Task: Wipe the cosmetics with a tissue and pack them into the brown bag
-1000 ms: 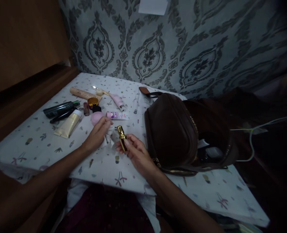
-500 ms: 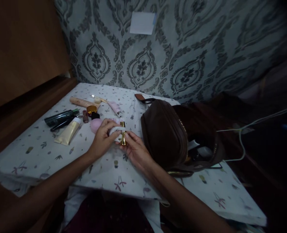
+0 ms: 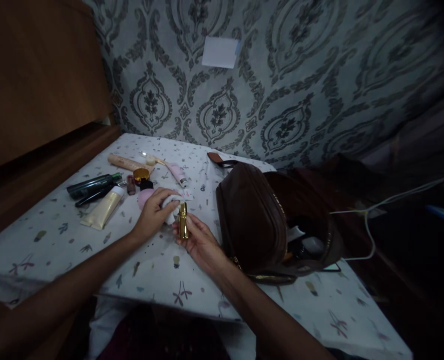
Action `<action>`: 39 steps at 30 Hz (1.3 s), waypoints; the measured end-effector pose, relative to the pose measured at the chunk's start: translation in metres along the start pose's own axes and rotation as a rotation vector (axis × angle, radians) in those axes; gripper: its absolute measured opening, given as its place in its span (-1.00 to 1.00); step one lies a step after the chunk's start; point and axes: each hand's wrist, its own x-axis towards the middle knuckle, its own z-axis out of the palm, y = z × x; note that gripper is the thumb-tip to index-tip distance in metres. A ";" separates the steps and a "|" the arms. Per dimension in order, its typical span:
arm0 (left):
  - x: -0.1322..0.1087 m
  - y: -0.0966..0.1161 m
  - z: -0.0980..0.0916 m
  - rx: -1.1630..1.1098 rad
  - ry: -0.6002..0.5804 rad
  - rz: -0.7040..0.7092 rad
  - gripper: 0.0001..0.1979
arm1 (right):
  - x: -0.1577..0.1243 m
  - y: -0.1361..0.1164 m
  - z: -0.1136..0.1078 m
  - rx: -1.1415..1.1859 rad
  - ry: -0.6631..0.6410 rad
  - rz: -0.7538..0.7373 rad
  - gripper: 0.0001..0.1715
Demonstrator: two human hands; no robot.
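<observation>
A pale wall covering [image 3: 217, 115], printed with dark scrolling medallions, fills the top of the frame. Below it spreads a white tablecloth [image 3: 142, 280] with small plant motifs, slightly creased. Right of centre stands a dark brown, leather-look bag [image 3: 248, 220], soft-sided and gaping, its zip teeth catching light.

The work sits at the centre of the frame. The left hand [image 3: 151, 216] pinches a crumpled white wad of cloth or tissue [image 3: 170, 199]; the right hand [image 3: 202, 245] holds, thumb against fingers, a shiny gold cylindrical tube [image 3: 183, 226], nearly upright just beside the wad. Whether the two touch is hard to tell. Such a glossy, narrow surface probably slips easily, so a low, firm pinch suits it, with the wad kept bunched and clear of the right fingertips, and both hands close above the tabletop.

At left of centre lie a dark green glossy bottle [image 3: 90, 186], a flattened cream squeeze tube [image 3: 102, 210] with a white cap, and a slim tan cylinder [image 3: 126, 162]. Smaller are a tapered pink tube [image 3: 176, 175], a smooth pink rounded object [image 3: 144, 199] partly behind the left hand, and a round amber-gold pot [image 3: 141, 175].
</observation>
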 end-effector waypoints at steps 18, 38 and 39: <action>-0.009 0.001 -0.014 -0.109 -0.269 0.070 -0.86 | -0.001 0.000 0.002 -0.014 0.034 -0.106 -0.53; -0.015 0.007 -0.011 0.019 -0.203 0.076 -0.82 | -0.008 -0.004 0.002 -0.164 -0.091 -0.089 -0.52; -0.014 0.007 -0.011 0.009 -0.227 0.080 -0.81 | -0.007 -0.003 0.000 -0.144 -0.070 -0.097 -0.47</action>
